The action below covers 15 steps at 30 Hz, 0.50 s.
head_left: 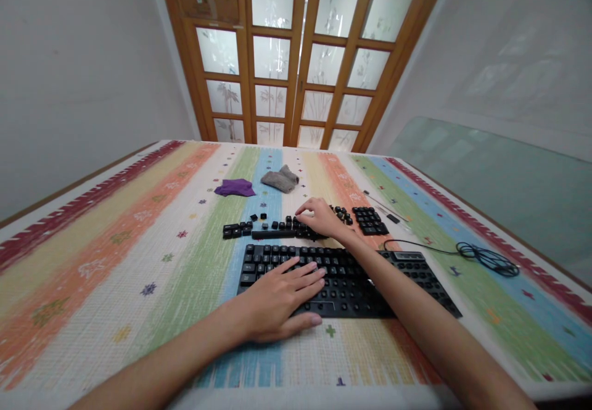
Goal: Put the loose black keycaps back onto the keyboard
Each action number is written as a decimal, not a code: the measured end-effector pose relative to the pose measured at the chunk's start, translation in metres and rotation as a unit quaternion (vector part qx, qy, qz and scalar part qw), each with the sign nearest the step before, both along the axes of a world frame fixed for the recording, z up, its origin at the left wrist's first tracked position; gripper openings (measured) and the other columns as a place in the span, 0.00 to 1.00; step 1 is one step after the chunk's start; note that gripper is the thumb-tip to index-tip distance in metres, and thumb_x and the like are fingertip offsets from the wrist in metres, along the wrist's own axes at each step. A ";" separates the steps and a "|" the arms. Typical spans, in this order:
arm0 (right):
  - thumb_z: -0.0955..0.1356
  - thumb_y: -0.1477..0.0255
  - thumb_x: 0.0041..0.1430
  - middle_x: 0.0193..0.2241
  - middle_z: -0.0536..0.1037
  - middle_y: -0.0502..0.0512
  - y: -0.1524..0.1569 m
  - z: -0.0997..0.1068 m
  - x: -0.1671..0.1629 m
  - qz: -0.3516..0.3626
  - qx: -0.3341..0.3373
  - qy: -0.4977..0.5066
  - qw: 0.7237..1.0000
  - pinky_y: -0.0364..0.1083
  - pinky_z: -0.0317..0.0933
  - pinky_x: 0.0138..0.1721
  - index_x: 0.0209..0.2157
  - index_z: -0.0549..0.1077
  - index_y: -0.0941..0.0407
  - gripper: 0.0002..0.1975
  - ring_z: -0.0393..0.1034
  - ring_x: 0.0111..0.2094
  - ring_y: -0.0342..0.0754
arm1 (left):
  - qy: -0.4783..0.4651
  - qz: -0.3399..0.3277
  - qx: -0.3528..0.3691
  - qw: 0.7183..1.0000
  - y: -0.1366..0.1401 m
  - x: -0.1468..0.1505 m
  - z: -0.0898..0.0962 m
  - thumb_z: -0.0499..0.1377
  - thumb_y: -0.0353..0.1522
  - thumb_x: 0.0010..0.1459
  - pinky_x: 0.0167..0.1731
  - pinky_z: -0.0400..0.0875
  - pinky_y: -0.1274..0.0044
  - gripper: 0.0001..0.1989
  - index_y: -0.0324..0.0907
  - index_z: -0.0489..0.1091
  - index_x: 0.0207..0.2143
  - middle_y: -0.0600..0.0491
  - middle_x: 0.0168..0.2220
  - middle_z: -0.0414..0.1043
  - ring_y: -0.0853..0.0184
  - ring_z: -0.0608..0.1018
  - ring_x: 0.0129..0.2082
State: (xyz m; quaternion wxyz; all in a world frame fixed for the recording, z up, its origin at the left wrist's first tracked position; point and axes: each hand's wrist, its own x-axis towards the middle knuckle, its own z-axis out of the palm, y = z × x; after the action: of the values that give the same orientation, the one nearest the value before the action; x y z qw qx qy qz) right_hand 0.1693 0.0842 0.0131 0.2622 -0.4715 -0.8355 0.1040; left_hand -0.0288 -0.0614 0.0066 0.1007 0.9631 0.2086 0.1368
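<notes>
A black keyboard (pixel 340 302) lies on the table in front of me, with keycaps on its upper left part and bare key posts over the rest. My left hand (pixel 282 296) rests flat on its left half, fingers spread. Beyond the keyboard, loose black keycaps (pixel 238 230) are laid out in rows, a long space bar keycap (pixel 272 234) among them. My right hand (pixel 320 217) reaches over these rows, thumb and forefinger pinched at a small keycap (pixel 296 221). The hand and forearm hide some of the keycaps and part of the keyboard.
A purple cloth (pixel 235 187) and a grey cloth (pixel 280 180) lie farther back. On the right are a block of number-pad keycaps (pixel 370 221), a thin stick-like tool (pixel 386 205) and the coiled black cable (pixel 488 258). A striped tablecloth (pixel 176 287) covers the table.
</notes>
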 end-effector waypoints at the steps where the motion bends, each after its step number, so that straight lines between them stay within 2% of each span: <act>1: 0.70 0.75 0.56 0.36 0.81 0.57 0.001 0.000 -0.003 0.002 -0.004 -0.007 1.000 0.54 0.59 0.52 0.32 0.82 0.56 0.06 0.72 0.42 0.53 | 0.000 0.001 -0.003 1.000 0.000 -0.001 0.001 0.48 0.46 0.71 0.69 0.48 0.63 0.29 0.39 0.56 0.66 0.46 0.68 0.56 0.59 0.59 0.68; 5: 0.70 0.74 0.58 0.37 0.82 0.59 0.006 0.000 -0.012 0.006 -0.017 -0.031 0.999 0.54 0.59 0.53 0.34 0.83 0.57 0.07 0.73 0.43 0.55 | 0.003 -0.001 -0.001 1.000 -0.001 -0.001 0.003 0.48 0.48 0.70 0.69 0.47 0.64 0.33 0.37 0.51 0.68 0.45 0.69 0.51 0.59 0.57 0.69; 10: 0.69 0.75 0.58 0.36 0.84 0.58 0.014 0.000 -0.020 0.013 -0.031 -0.054 0.998 0.53 0.58 0.54 0.33 0.84 0.57 0.09 0.74 0.42 0.55 | 0.002 0.012 0.006 1.000 0.000 0.001 0.001 0.48 0.47 0.70 0.68 0.50 0.64 0.30 0.38 0.57 0.66 0.44 0.67 0.57 0.59 0.61 0.68; 15: 0.69 0.75 0.59 0.35 0.84 0.56 0.017 -0.001 -0.022 0.018 -0.035 -0.068 0.997 0.51 0.59 0.52 0.32 0.84 0.55 0.09 0.76 0.40 0.53 | -0.002 -0.002 0.045 0.999 0.001 0.000 -0.010 0.47 0.50 0.70 0.69 0.42 0.62 0.35 0.39 0.47 0.70 0.46 0.70 0.48 0.59 0.53 0.71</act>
State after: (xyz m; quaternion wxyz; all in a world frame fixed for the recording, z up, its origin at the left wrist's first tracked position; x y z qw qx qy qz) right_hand 0.1478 0.1009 0.0118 0.1865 -0.4713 -0.8555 0.1058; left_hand -0.0285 -0.0609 -0.0033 0.0579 0.9667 0.2006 0.1481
